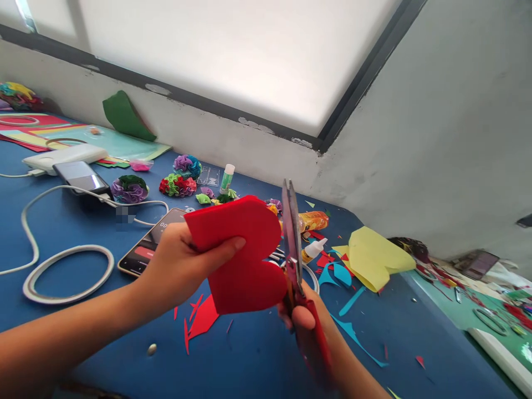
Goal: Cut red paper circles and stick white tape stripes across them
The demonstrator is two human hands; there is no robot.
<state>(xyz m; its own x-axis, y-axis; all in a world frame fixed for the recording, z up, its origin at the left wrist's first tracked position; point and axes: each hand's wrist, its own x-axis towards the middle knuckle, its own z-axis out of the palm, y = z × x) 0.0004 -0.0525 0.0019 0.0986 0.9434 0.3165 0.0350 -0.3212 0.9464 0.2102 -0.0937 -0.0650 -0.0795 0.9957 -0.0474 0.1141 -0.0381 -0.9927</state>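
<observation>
My left hand [183, 260] pinches a folded red sheet [243, 252] cut into rounded lobes, thumb on its near face. My right hand [310, 327] grips red-handled scissors [293, 238], blades pointing up and nearly closed against the sheet's right edge, at the notch between the lobes. Both hands hover above a blue table [75, 221].
Red scraps [201, 318] and blue scraps [353, 327] lie below the hands. A phone [147, 246], a second phone on a power bank [78, 174], white cable [62, 266], paper flowers [178, 184], glue bottles [313, 249], yellow paper [374, 257] and stacked sheets [83, 138] surround them.
</observation>
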